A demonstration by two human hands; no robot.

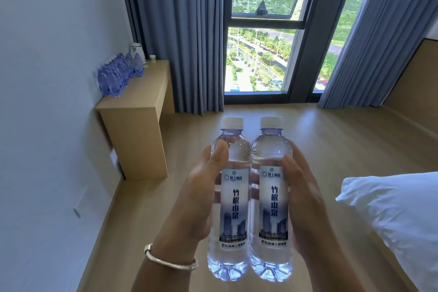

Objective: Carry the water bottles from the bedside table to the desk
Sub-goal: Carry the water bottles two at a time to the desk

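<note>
Bottles labelled 竹根山泉, left hand, right hand

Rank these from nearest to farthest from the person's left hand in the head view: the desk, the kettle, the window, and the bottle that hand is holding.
1. The left-hand bottle, gripped in the left hand.
2. The desk, ahead on the left against the wall.
3. The kettle, at the desk's far end, behind the row of bottles.
4. The window, at the room's far end, between the curtains.
</note>
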